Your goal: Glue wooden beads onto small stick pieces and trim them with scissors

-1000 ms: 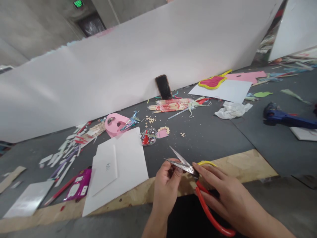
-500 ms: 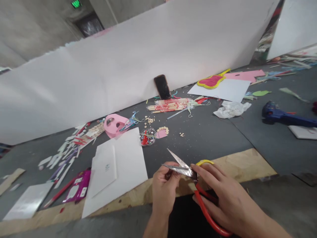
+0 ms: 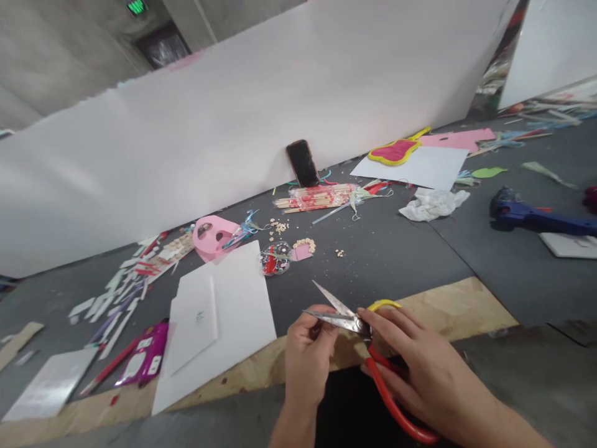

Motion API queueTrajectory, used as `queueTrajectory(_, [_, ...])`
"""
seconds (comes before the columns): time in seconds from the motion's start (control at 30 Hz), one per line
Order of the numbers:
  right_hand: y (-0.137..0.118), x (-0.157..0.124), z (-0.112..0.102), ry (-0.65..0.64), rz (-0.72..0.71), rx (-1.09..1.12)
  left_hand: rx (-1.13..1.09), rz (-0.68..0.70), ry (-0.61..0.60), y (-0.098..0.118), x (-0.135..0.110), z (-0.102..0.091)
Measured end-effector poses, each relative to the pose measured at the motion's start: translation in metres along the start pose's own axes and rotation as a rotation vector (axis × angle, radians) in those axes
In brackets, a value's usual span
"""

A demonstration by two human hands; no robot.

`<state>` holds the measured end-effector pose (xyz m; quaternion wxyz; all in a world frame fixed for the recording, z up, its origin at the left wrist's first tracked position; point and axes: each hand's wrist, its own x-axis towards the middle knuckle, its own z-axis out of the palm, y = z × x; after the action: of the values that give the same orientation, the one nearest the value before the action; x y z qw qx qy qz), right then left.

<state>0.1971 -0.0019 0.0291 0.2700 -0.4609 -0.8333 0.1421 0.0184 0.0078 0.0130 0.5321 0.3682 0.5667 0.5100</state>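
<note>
My right hand (image 3: 420,367) grips the red-handled scissors (image 3: 347,318), whose steel blades stand apart and point left. My left hand (image 3: 308,358) is closed in a pinch just under the blades, fingertips at the lower blade, on something too small to make out. A yellow loop (image 3: 383,305) shows behind my right fingers, touching the scissors' pivot. Both hands hover over the wooden front edge (image 3: 461,305) of the dark grey table.
White paper sheets (image 3: 224,311) lie left of my hands, with a magenta packet (image 3: 144,359) and paper strips (image 3: 125,286) beyond. Further back: a pink cutout (image 3: 212,236), beads, a stick bundle (image 3: 319,196), a phone (image 3: 303,163) against the white board, crumpled tissue (image 3: 433,204), a blue glue gun (image 3: 532,214).
Both hands with the scissors have shifted slightly left and lower in view; the blades remain apart. The view has drifted a little; nothing on the table moved.
</note>
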Motion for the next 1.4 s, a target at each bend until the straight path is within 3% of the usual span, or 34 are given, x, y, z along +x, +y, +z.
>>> queueTrajectory(0.6, [0.0059, 0.0052, 0.0057, 0.026, -0.041, -0.030, 0.010, 0.002, 0.009, -0.0009, 0.0048, -0.0022])
queueTrajectory(1.17, [-0.0022, 0.0084, -0.0016, -0.023, -0.016, -0.017, 0.206, 0.144, 0.049, 0.0057, 0.0026, -0.0003])
queueTrajectory(1.4, [0.0005, 0.0089, -0.0002, -0.030, -0.003, -0.001, 0.181, 0.150, 0.057, 0.0069, 0.0034, 0.0007])
